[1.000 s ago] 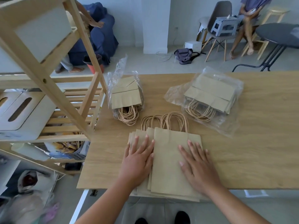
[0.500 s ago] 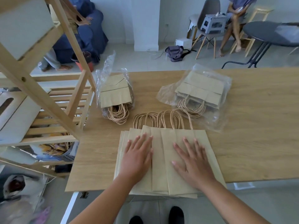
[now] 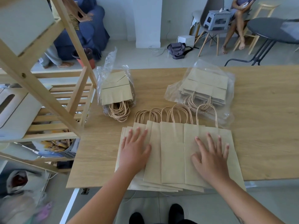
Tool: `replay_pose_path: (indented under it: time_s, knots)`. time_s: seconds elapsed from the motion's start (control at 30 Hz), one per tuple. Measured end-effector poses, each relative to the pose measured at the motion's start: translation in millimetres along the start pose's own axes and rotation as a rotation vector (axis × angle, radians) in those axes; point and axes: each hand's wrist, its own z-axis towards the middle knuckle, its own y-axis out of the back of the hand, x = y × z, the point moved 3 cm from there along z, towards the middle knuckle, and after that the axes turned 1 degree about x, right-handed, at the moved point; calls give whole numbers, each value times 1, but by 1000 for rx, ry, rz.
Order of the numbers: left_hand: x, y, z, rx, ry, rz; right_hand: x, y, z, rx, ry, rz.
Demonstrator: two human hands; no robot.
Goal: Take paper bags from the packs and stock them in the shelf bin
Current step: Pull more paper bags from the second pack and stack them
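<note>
Several flat brown paper bags (image 3: 173, 152) with twine handles lie fanned out at the near edge of the wooden table (image 3: 262, 126), overhanging it slightly. My left hand (image 3: 135, 151) presses flat on the left bags, fingers spread. My right hand (image 3: 210, 154) lies flat on the rightmost bag, fingers apart. Two clear plastic packs of folded bags sit farther back: one pack (image 3: 115, 92) at the left by the shelf, another pack (image 3: 205, 88) at the right. The wooden shelf (image 3: 38, 92) stands to the left with a white bin (image 3: 14, 110) on it.
A grey basket (image 3: 68, 151) of clutter sits on a lower shelf level. Plastic bags lie on the floor at lower left. Beyond the table are a chair (image 3: 208, 21), a round dark table (image 3: 271, 29), a seated person and a blue sofa.
My right hand slid to the right, spreading the bags into a wider fan. My left hand stayed on the left bags.
</note>
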Motion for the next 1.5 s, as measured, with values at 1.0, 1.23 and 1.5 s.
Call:
replay_pose_path:
  time_s: [1.0,1.23,1.5]
  knots:
    - [79,56,-1,-348,489,-246,119,-26,5,48,370,20]
    - [20,-1,-9,46,17,229,72,-14,10,-10,216,22]
    - [25,-13,-10,7,44,285,53,-28,14,-38,150,6]
